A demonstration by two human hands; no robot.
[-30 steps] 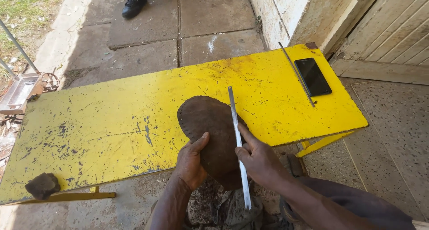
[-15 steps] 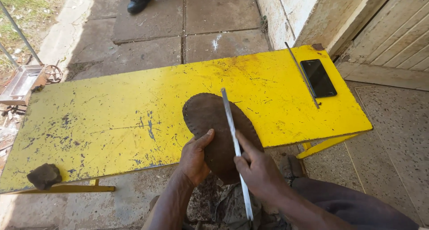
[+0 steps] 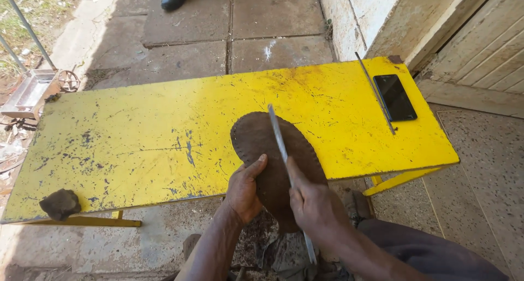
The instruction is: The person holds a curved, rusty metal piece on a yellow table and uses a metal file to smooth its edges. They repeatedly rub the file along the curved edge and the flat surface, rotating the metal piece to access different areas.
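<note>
Two hands, left hand [image 3: 244,191] and right hand [image 3: 314,202], hold sole [image 3: 267,150] on yellow table [image 3: 136,139].

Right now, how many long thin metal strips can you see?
2: one long flat metal blade held in the right hand over the brown leather sole; one thin metal rod beside the black phone.

One screen shows: a phone [image 3: 395,97], a flat black rectangle with its dark screen up, lies near the far right corner of the yellow worktop [image 3: 136,139], just beside a thin metal rod [image 3: 375,93].
</note>
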